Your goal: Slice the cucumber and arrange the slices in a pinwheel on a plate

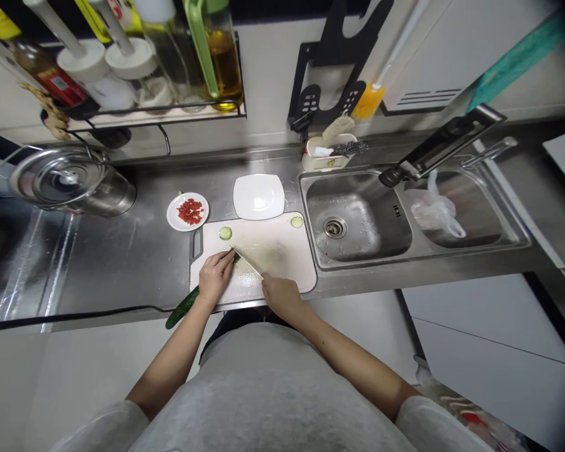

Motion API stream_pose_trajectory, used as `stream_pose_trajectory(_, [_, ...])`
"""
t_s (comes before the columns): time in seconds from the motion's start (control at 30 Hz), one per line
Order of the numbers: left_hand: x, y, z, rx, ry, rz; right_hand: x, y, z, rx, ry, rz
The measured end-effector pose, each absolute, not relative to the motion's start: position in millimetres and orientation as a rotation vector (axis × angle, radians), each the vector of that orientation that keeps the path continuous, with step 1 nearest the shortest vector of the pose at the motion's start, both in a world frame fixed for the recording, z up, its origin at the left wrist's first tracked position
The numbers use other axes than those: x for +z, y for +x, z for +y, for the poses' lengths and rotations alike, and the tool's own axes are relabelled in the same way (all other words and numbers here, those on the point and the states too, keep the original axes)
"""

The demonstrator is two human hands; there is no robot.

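So, L hand [214, 277] gripped cuke [183, 309], prob. firm/slick, best held behind blade; R hand [283, 297] clasped knife [247, 262] beside L hand.

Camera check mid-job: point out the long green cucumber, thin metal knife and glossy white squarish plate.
Long green cucumber [182, 309], head view, its lower-left end.
Thin metal knife [247, 263], head view, middle of the blade.
Glossy white squarish plate [258, 196], head view, middle of its inside.
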State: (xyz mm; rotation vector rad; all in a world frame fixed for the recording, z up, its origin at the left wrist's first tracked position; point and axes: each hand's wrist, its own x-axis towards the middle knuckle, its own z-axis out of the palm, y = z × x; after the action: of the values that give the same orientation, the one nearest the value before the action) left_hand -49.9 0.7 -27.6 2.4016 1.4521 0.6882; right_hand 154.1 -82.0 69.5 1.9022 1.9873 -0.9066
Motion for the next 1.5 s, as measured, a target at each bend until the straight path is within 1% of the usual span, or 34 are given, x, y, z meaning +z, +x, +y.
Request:
stream_pose_trajectory(0.23, [-24.0,-48.2,1.0,0.696,2.408,1.462,66.1,154.7,-88.1,-0.868,1.866,2.027])
stream_pose_trajectory(1.5, [-21.9,-47.1,1.9,0.668,2.412,1.437,74.1,150.4,-64.3,-1.089,1.825,1.971])
